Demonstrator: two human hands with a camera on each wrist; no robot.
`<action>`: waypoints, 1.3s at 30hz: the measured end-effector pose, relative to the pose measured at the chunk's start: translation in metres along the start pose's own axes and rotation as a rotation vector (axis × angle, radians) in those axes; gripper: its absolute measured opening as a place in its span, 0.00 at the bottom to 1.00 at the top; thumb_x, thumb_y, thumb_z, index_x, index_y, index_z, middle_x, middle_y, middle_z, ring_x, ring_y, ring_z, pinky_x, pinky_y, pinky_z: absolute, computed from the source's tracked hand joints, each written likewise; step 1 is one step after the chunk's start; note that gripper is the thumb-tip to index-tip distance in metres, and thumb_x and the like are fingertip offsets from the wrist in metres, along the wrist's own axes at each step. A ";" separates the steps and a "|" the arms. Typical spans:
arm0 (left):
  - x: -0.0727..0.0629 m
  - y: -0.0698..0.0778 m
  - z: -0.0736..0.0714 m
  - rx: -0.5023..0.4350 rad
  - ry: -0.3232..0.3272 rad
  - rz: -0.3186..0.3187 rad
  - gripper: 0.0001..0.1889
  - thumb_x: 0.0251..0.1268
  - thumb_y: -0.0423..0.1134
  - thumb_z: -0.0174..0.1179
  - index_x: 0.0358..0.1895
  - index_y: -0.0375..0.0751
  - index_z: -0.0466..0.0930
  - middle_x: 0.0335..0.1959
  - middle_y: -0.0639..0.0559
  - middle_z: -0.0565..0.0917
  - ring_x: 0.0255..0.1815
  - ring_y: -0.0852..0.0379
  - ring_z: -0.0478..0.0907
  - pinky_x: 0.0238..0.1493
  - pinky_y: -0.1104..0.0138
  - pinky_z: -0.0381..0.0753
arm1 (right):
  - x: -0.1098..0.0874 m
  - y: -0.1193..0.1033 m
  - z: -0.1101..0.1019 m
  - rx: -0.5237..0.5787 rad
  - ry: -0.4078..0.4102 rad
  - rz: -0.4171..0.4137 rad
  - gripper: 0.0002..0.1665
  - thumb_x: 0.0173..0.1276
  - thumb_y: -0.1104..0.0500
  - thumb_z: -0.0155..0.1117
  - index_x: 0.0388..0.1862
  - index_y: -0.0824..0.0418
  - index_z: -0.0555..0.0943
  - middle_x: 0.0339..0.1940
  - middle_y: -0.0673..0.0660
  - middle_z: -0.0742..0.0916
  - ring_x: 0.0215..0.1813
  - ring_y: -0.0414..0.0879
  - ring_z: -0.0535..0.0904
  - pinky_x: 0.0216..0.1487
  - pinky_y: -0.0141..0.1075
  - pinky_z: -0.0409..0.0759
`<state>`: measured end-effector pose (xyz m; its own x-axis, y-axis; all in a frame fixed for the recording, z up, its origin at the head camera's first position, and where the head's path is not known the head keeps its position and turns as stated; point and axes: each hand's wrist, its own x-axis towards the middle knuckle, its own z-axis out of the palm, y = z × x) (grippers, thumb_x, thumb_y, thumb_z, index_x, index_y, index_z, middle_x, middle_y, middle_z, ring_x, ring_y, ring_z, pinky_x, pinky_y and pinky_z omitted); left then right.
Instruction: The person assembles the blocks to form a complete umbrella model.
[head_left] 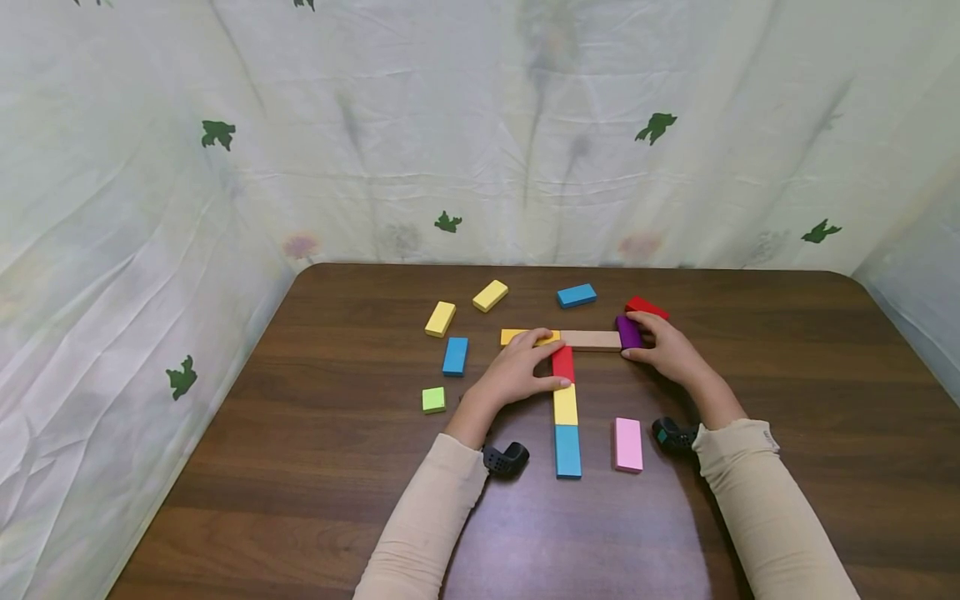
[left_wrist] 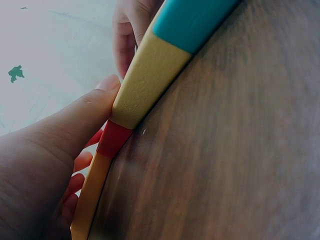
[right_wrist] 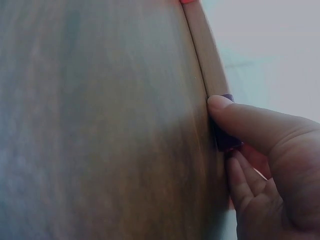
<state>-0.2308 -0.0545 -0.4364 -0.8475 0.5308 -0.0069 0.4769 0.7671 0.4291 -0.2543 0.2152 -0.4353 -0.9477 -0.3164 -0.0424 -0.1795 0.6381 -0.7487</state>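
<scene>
My right hand (head_left: 670, 350) pinches a purple block (head_left: 628, 332) with the thumb at its near end and a finger at its far end. That block stands against the right end of a pale wood-coloured block (head_left: 591, 340). My left hand (head_left: 517, 371) rests on the joined blocks. Its thumb touches near where a red block (head_left: 562, 365) meets a yellow block (left_wrist: 145, 80), and its other fingers lie over an orange-yellow block (head_left: 512, 337). A blue block (head_left: 567, 452) continues the column towards me. In the right wrist view the thumb (right_wrist: 240, 117) partly covers the purple block.
Two yellow blocks (head_left: 440, 319), blue blocks (head_left: 454, 357) and a green block (head_left: 433, 400) lie to the left and back. Another red block (head_left: 647, 307) lies just beyond my right hand. A pink block (head_left: 627, 445) sits right of the column. A white curtain (head_left: 480, 167) hangs behind the brown table (head_left: 300, 467).
</scene>
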 end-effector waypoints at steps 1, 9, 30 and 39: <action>0.000 0.000 0.000 -0.001 0.001 0.001 0.37 0.53 0.63 0.55 0.66 0.54 0.61 0.65 0.52 0.59 0.65 0.52 0.52 0.60 0.57 0.59 | 0.000 0.000 0.000 -0.001 0.000 -0.002 0.41 0.59 0.60 0.64 0.67 0.70 0.56 0.62 0.73 0.63 0.58 0.68 0.65 0.55 0.54 0.64; 0.000 0.000 0.000 0.000 0.001 0.000 0.37 0.53 0.63 0.55 0.67 0.55 0.61 0.65 0.53 0.59 0.65 0.52 0.52 0.60 0.58 0.60 | -0.001 0.000 0.000 0.025 0.026 -0.048 0.40 0.58 0.64 0.65 0.65 0.72 0.57 0.66 0.69 0.59 0.58 0.66 0.64 0.56 0.53 0.64; 0.000 -0.001 0.002 -0.003 0.004 0.002 0.37 0.53 0.63 0.55 0.67 0.54 0.60 0.65 0.52 0.59 0.65 0.53 0.52 0.60 0.57 0.60 | -0.005 0.000 -0.011 0.017 0.307 -0.029 0.31 0.63 0.53 0.60 0.61 0.66 0.66 0.59 0.69 0.69 0.56 0.65 0.66 0.54 0.56 0.64; 0.001 -0.003 0.003 -0.006 0.000 -0.006 0.37 0.52 0.64 0.55 0.67 0.55 0.60 0.65 0.53 0.58 0.65 0.53 0.52 0.59 0.57 0.61 | -0.002 0.013 -0.012 0.014 0.332 -0.006 0.31 0.63 0.55 0.59 0.62 0.67 0.64 0.60 0.69 0.69 0.58 0.65 0.65 0.55 0.56 0.63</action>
<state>-0.2320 -0.0550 -0.4407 -0.8504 0.5260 -0.0090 0.4704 0.7679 0.4348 -0.2585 0.2330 -0.4371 -0.9813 -0.0727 0.1783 -0.1841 0.6268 -0.7571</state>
